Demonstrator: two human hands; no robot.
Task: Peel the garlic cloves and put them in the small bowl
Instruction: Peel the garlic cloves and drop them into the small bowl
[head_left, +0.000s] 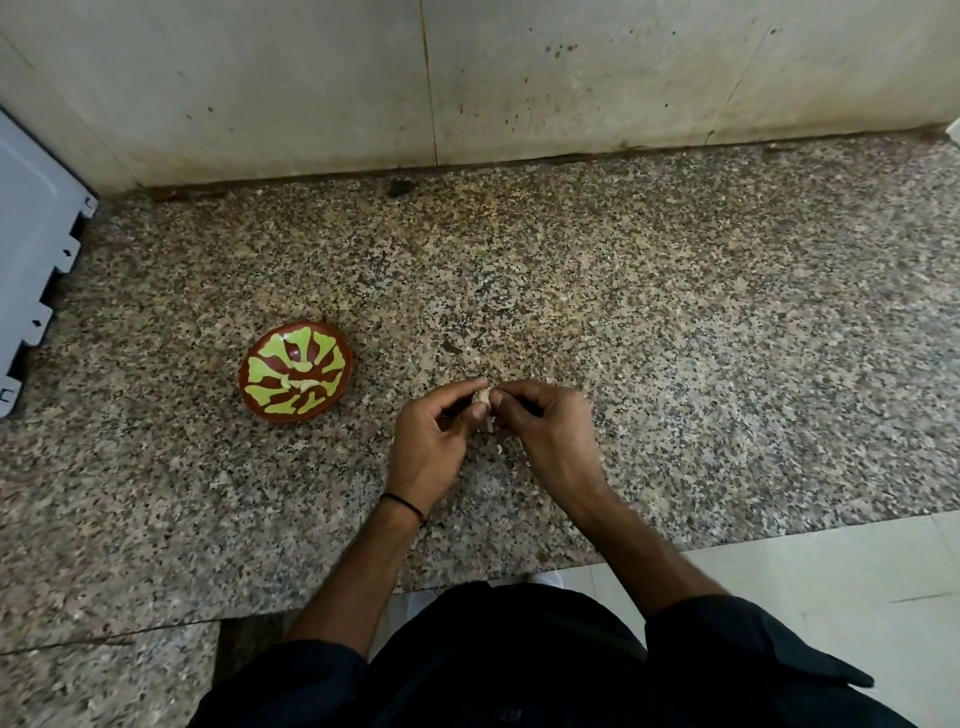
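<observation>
A garlic clove is pinched between the fingertips of both hands just above the speckled granite counter. My left hand holds it from the left with thumb and forefinger. From the right, my right hand pinches the same clove. A bit of pale skin hangs below the clove. The small red bowl with a green pattern sits on the counter to the left of my hands, with two peeled cloves inside.
A stained tiled wall rises behind the counter. A grey appliance stands at the far left edge. The counter's front edge runs just before my body, with pale floor tiles at the lower right.
</observation>
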